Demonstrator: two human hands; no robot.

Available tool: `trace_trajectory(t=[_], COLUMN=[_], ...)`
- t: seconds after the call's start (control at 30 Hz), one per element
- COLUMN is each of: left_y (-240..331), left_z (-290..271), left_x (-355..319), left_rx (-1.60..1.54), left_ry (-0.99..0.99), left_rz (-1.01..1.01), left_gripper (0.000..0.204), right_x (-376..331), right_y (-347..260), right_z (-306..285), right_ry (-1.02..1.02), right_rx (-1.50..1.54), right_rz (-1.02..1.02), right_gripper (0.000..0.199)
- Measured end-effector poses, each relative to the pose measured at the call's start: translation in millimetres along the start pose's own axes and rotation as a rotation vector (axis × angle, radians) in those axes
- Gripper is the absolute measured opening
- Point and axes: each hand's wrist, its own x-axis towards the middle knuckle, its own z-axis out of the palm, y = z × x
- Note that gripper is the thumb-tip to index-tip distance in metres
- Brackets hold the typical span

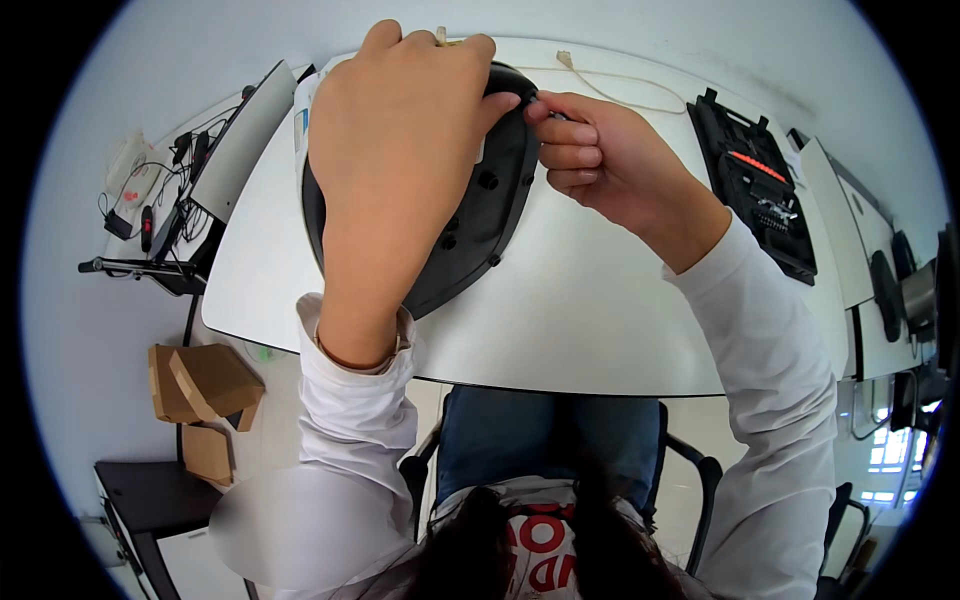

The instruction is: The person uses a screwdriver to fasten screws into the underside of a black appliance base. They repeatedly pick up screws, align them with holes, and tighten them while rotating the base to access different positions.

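A curved black plastic shell (492, 215), with several small round posts and tabs on its inner face and rim, is held over the white table. My left hand (395, 140) lies across it, fingers curled over its far side and thumb reaching toward its right rim. That hand hides much of the shell. At the upper right rim, my right hand (610, 155) is closed, thumb and forefinger pinched, other fingers curled in. A sliver of something dark shows between those fingers, too covered to name. The two hands nearly meet there.
A black tool case (755, 185) with metal bits and a red strip lies open at the table's right. Behind the hands runs a pale cable with a plug (566, 60). A monitor (240, 145) stands left; cardboard boxes (205, 385) sit below it on the floor.
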Motion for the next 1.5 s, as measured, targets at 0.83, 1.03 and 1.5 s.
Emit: trace_trajectory(t=[0.83,1.03,1.5], left_y=[3,4,-4], left_z=[-2,-8,-12], left_x=[5,6,3], left_rx=[0.043,-0.030,-0.084], left_ry=[-0.051,-0.080,-0.098], left_rz=[-0.014,-0.018,0.057], left_gripper=[0.029,0.029,0.026], right_x=[24,54,18], right_y=[22,38,21], right_z=[-17,-33,-8], right_ry=[0.398,0.313,0.046], right_rx=[-1.656,-0.847,-0.600], right_rz=[-1.295,-0.986,-0.403], right_gripper=[0.012,0.016,0.045])
